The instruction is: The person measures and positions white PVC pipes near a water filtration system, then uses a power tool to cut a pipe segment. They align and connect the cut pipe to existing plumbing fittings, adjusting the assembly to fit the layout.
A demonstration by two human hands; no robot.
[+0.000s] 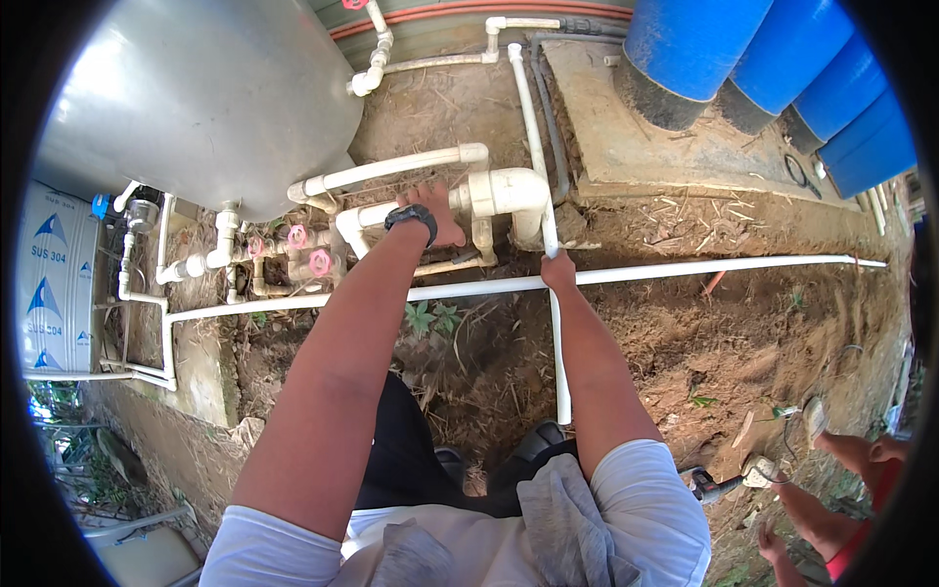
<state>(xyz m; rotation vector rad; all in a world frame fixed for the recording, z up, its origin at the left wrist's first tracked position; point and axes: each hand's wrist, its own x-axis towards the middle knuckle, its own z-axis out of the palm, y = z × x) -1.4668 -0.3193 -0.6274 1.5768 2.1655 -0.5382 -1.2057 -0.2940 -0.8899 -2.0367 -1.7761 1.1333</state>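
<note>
Left hand: the left hand (437,210) lies over the thick pipe (377,215), fingers spread toward its far side; whether they close around it I cannot tell.
Watch: a black watch (411,224) sits on the left wrist.
Elbow: a wide cream elbow (516,190) sits just right of the left hand and bends down toward the ground.
Right hand: the right hand (559,272) is closed around the white pipe (532,122), near where it meets the long pipe (714,265).
White pipe: it slants from an open end beyond the elbow to a lower end near the person's shoes (537,439).
Long pipe: it runs across from the left pipework to the far right, above bare soil (675,362); which pipe lies on top at the crossing is hidden.
Valves: pink valves (319,261) stand left of the left hand, below the steel tank (225,98).
Drums: blue drums (699,44) stand in a row at upper right, by a concrete slab (626,137).
Co-worker: at lower right show a co-worker's legs (817,514) and a hand (773,540); a drill (710,485) is near one shoe.
Plant: a small green plant (421,317) grows just below the long pipe.
</note>
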